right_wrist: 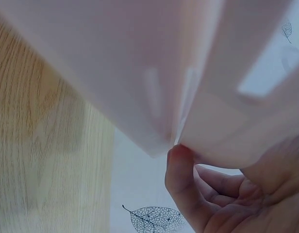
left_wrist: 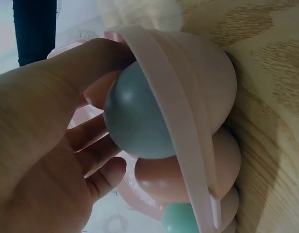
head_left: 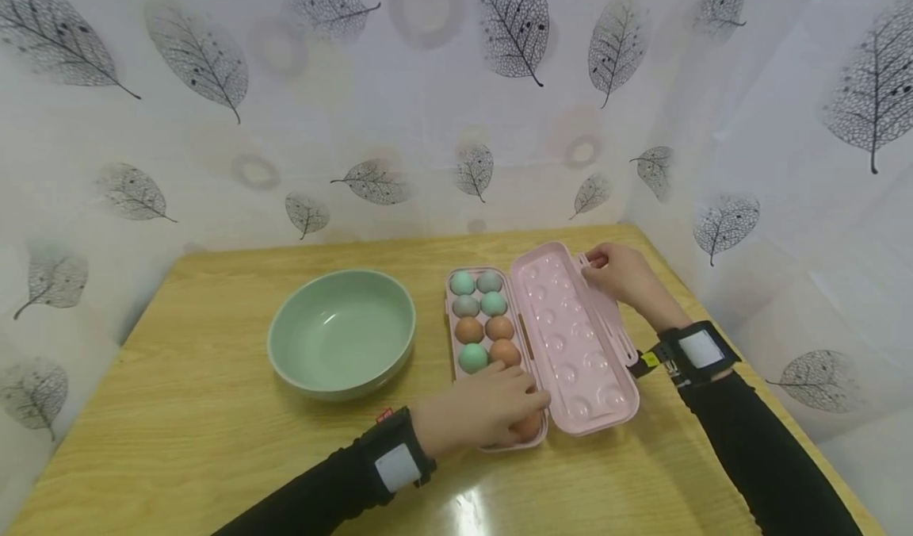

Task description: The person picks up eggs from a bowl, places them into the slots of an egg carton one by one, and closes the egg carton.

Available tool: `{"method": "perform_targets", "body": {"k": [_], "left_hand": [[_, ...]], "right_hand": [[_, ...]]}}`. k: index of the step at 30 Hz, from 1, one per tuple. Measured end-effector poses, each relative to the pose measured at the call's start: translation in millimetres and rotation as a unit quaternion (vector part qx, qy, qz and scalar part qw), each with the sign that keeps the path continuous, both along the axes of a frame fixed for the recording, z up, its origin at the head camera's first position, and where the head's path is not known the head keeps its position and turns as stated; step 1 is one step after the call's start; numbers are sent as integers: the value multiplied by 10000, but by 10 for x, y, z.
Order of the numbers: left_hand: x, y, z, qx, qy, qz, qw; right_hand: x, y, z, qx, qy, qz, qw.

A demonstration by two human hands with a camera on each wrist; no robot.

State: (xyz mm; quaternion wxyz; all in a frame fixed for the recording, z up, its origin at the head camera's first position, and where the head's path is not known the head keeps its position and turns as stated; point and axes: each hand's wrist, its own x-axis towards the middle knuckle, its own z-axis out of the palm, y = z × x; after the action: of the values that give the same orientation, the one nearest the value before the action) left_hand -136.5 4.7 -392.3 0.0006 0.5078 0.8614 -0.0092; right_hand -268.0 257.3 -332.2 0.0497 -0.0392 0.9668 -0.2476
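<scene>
A pink plastic egg carton (head_left: 451,354) lies with its lid (head_left: 552,314) folded back to the right. Green, grey-blue and brown eggs (head_left: 468,330) fill its slots in two columns. My left hand (head_left: 481,409) reaches over the near end, thumb and fingers curved about a brown egg (head_left: 528,426) in the right corner. A grey-blue egg (left_wrist: 137,114) sits beside it, partly hiding the fingertips in the left wrist view. My right hand (head_left: 620,274) pinches the far outer edge of the lid, thumb tip (right_wrist: 179,158) pressed on the pink plastic.
A wide green bowl (head_left: 342,334) stands left of the carton on the wooden table (head_left: 200,377). Leaf-patterned cloth (head_left: 399,108) hangs behind the table and along its sides. Both wrists carry black straps with cameras.
</scene>
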Motion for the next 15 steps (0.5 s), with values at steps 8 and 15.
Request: {"method": "perform_targets", "body": {"k": [8, 15], "left_hand": [[40, -76, -23, 495, 105, -355, 9981], [40, -96, -51, 666, 136, -460, 9966]], "right_hand": [[-4, -8, 11, 2, 47, 50, 10000], [-7, -6, 5, 39, -9, 14, 10000]]}}
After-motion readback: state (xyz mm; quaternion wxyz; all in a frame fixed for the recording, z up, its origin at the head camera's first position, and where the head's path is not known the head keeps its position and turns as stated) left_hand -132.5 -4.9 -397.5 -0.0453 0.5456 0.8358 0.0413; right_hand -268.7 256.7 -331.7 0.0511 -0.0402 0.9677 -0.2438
